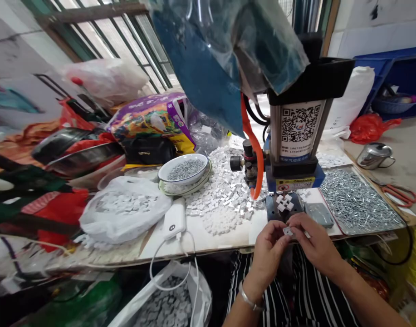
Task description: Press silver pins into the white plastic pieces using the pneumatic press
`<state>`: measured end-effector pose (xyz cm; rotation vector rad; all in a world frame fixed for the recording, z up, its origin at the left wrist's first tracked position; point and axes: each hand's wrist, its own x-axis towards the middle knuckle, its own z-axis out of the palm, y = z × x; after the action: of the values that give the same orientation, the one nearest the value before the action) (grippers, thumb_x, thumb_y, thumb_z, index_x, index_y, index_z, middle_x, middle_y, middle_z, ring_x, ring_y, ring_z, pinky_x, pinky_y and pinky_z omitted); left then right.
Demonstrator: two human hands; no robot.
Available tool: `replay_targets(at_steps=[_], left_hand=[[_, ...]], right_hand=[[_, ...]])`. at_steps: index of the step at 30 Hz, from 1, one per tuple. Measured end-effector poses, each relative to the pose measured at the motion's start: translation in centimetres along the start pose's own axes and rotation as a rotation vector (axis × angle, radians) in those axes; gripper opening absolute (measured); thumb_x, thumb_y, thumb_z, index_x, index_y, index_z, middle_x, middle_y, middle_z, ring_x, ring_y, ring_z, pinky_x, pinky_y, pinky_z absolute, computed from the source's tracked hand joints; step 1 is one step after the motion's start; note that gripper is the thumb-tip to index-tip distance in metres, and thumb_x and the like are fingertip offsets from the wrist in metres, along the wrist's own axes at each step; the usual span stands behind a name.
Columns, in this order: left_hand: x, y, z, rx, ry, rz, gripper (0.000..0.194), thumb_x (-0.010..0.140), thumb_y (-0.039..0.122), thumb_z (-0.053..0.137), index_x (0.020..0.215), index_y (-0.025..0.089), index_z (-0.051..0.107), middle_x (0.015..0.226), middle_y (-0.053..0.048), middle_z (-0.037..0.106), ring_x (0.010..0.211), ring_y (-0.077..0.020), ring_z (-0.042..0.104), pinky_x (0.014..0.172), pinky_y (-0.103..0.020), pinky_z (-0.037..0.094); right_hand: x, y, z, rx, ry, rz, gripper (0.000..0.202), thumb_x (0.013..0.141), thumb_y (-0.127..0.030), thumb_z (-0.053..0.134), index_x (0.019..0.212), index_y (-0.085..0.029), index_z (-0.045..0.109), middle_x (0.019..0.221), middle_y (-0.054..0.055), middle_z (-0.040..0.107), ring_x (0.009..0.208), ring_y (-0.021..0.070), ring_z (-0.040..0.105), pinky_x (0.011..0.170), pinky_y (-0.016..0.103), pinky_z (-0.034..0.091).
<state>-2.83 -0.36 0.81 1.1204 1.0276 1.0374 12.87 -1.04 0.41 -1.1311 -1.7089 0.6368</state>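
Observation:
My left hand [269,247] and my right hand [311,240] meet at the table's front edge. Between their fingertips they pinch a small white plastic piece [287,231]. Just beyond, several similar white pieces [285,203] sit on the base of a bench press [294,136], below its cylinder. A grey block [319,215] lies beside that base on the right. The tray of metal pins [360,195] stands farther right. Left of the press spreads a heap of loose white plastic pieces [224,181].
A white bowl of metal pins [183,156] stands behind a white power bank [175,218] with a cable. Left of it lies a plastic bag of white pieces [126,204]. Orange-handled scissors [400,193] and a metal mug [374,155] are at right. Below the edge hangs a sack of grey pieces [170,299].

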Motion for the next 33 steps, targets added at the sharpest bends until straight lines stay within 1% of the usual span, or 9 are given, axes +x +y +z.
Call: replay_targets(at_steps=[6, 10, 12, 15, 21, 24, 27, 30, 33], left_hand=[[0.0, -0.6, 0.2, -0.032, 0.052, -0.004, 0.020, 0.075, 0.028, 0.076, 0.087, 0.017, 0.065, 0.077, 0.001, 0.063, 0.073, -0.0138, 0.055, 0.069, -0.025, 0.046], [-0.2, -1.0, 0.8, -0.090, 0.111, -0.007, 0.017, 0.076, 0.027, 0.075, 0.086, 0.017, 0.065, 0.075, 0.002, 0.061, 0.067, -0.0112, 0.052, 0.065, -0.024, 0.043], [-0.4, -1.1, 1.3, -0.172, 0.139, -0.042, 0.022, 0.076, 0.031, 0.076, 0.086, 0.017, 0.063, 0.072, 0.003, 0.060, 0.062, -0.0100, 0.051, 0.063, -0.024, 0.043], [-0.6, -1.4, 2.1, -0.281, 0.161, -0.099, 0.030, 0.070, 0.036, 0.081, 0.083, 0.016, 0.063, 0.073, 0.002, 0.061, 0.063, -0.0099, 0.052, 0.062, -0.023, 0.043], [-0.6, -2.0, 3.0, -0.346, 0.128, -0.111, 0.039, 0.066, 0.044, 0.085, 0.081, 0.016, 0.061, 0.071, 0.001, 0.061, 0.058, -0.0097, 0.051, 0.059, -0.024, 0.041], [-0.4, -2.3, 2.5, -0.267, 0.072, -0.098, 0.035, 0.070, 0.042, 0.082, 0.083, 0.017, 0.062, 0.073, 0.001, 0.060, 0.062, -0.0109, 0.052, 0.060, -0.025, 0.042], [0.2, -2.2, 1.4, -0.099, 0.051, -0.032, 0.025, 0.075, 0.036, 0.077, 0.084, 0.017, 0.064, 0.077, 0.000, 0.062, 0.069, -0.0138, 0.055, 0.066, -0.027, 0.043], [1.4, -1.8, 0.0, 0.064, 0.178, 0.087, 0.014, 0.082, 0.029, 0.069, 0.090, 0.018, 0.065, 0.083, -0.001, 0.064, 0.079, -0.0162, 0.056, 0.075, -0.029, 0.045], [3.4, -1.2, -0.9, 0.171, 0.319, 0.180, 0.024, 0.081, 0.023, 0.068, 0.105, 0.019, 0.064, 0.098, -0.004, 0.065, 0.090, -0.0184, 0.057, 0.082, -0.031, 0.044]], right_hand=[[-0.5, -0.3, 0.0, -0.123, -0.011, -0.094, 0.019, 0.101, -0.017, 0.044, 0.101, -0.023, 0.061, 0.100, 0.008, 0.066, 0.096, 0.0228, 0.062, 0.084, 0.039, 0.053], [-1.7, 0.3, 0.4, -0.140, 0.020, -0.154, 0.029, 0.100, -0.015, 0.043, 0.116, -0.025, 0.065, 0.112, 0.009, 0.068, 0.106, 0.0241, 0.064, 0.093, 0.043, 0.055], [-2.6, 0.9, 0.5, -0.152, 0.032, -0.148, 0.032, 0.100, -0.018, 0.046, 0.122, -0.027, 0.066, 0.118, 0.009, 0.068, 0.111, 0.0257, 0.064, 0.097, 0.047, 0.055], [-3.7, 2.2, 0.5, -0.156, 0.055, -0.109, 0.027, 0.099, -0.027, 0.052, 0.120, -0.028, 0.069, 0.118, 0.010, 0.069, 0.109, 0.0280, 0.066, 0.095, 0.049, 0.057], [-4.4, 3.8, -0.1, -0.110, 0.048, -0.024, 0.023, 0.097, -0.040, 0.056, 0.109, -0.028, 0.072, 0.113, 0.008, 0.071, 0.101, 0.0267, 0.070, 0.089, 0.043, 0.060], [-4.3, 4.1, -0.4, -0.101, 0.023, -0.007, 0.024, 0.095, -0.045, 0.058, 0.105, -0.029, 0.073, 0.110, 0.006, 0.073, 0.097, 0.0258, 0.071, 0.084, 0.038, 0.061], [-3.7, 4.4, -1.2, -0.123, 0.024, 0.071, 0.032, 0.091, -0.053, 0.062, 0.110, -0.030, 0.072, 0.107, 0.004, 0.075, 0.091, 0.0257, 0.073, 0.075, 0.035, 0.062], [-2.3, 4.5, -2.3, -0.135, 0.088, 0.185, 0.037, 0.088, -0.058, 0.065, 0.107, -0.028, 0.073, 0.102, 0.004, 0.076, 0.087, 0.0258, 0.073, 0.072, 0.034, 0.061], [0.0, 4.4, -2.8, -0.062, 0.126, 0.237, 0.035, 0.087, -0.057, 0.066, 0.099, -0.024, 0.073, 0.097, 0.005, 0.076, 0.085, 0.0244, 0.071, 0.073, 0.034, 0.059]])
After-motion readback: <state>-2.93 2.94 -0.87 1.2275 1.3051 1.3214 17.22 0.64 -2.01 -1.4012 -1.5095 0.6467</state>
